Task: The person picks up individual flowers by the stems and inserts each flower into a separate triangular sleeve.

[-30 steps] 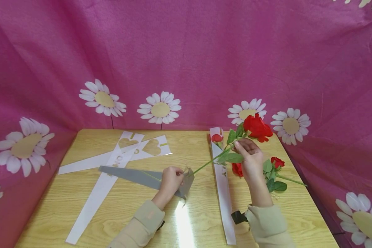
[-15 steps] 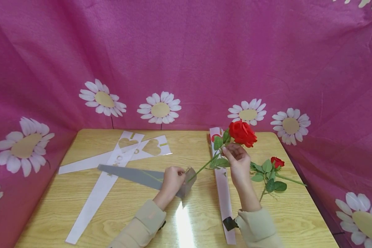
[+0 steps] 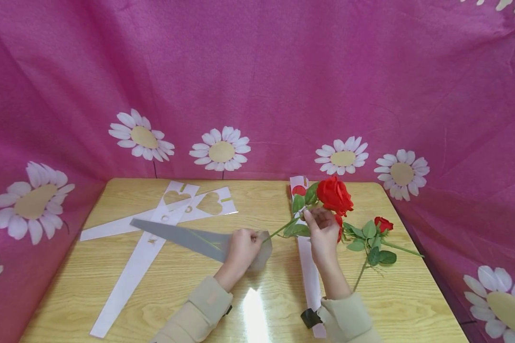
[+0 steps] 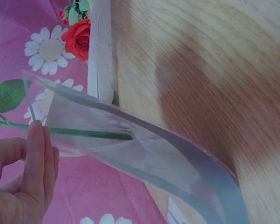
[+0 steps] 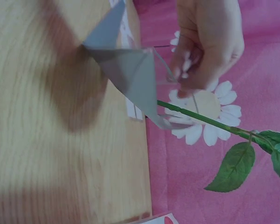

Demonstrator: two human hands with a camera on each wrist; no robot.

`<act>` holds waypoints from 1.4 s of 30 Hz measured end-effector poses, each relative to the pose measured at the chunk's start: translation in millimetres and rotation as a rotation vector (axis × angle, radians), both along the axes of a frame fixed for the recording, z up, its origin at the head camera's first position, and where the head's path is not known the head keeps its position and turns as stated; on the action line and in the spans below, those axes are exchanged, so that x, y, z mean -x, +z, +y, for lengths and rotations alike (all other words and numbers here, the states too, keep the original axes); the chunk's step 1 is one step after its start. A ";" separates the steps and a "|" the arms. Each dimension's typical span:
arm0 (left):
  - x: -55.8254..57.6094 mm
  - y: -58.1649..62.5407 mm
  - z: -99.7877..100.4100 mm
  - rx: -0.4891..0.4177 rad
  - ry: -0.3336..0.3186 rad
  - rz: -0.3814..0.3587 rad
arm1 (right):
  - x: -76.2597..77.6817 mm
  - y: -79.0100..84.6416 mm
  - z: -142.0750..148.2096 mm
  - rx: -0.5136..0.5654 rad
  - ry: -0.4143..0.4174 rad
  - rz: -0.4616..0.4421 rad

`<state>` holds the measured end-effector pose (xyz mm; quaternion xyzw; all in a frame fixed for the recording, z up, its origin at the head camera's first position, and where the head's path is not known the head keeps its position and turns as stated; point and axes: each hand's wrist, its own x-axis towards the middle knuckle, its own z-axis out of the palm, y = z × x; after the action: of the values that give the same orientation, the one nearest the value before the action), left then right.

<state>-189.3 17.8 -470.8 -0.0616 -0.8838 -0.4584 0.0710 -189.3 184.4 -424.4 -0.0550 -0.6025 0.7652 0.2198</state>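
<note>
Grey sleeve [image 3: 176, 233] lies at a slant, its narrow tip over two crossed white sleeves [image 3: 124, 281]. Its wide mouth faces a lengthwise sleeve [image 3: 309, 271]; a strip of tabletop [image 3: 263, 200] separates them. To the right, a small rose [image 3: 384, 224] lies with its stem reaching the table's right edge. Another rose is partly hidden behind the right hand [image 3: 324, 233].

Left wrist view: the sleeve has a see-through face, and the stem [image 4: 93, 133] of the held rose [image 3: 335, 194] ends inside it, short of the narrow end. Right wrist view: the opposite grey face and the folded-out mouth edge; only a sliver of the right hand shows there.

Left hand [image 3: 242, 250] pinches the sleeve at its mouth, knuckles upward. Right hand grasps the held rose just below the bloom, forearm rising from the near side; the bloom is above the lengthwise sleeve's right side.
</note>
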 end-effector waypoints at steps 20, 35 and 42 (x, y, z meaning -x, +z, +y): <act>-3.9 11.6 7.4 -0.007 0.003 0.072 | -16.5 -33.7 -17.7 -0.056 -0.081 -0.059; -7.2 18.7 10.9 -0.024 -0.004 0.076 | -19.9 -50.8 -27.2 -0.099 -0.042 -0.043; -9.8 24.2 12.9 -0.058 -0.029 0.061 | -26.2 -44.6 -32.2 -0.152 -0.011 -0.024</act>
<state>-179.4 30.7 -446.7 -0.0864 -0.8665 -0.4828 0.0927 -163.1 152.2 -469.0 -0.0507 -0.6611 0.7155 0.2203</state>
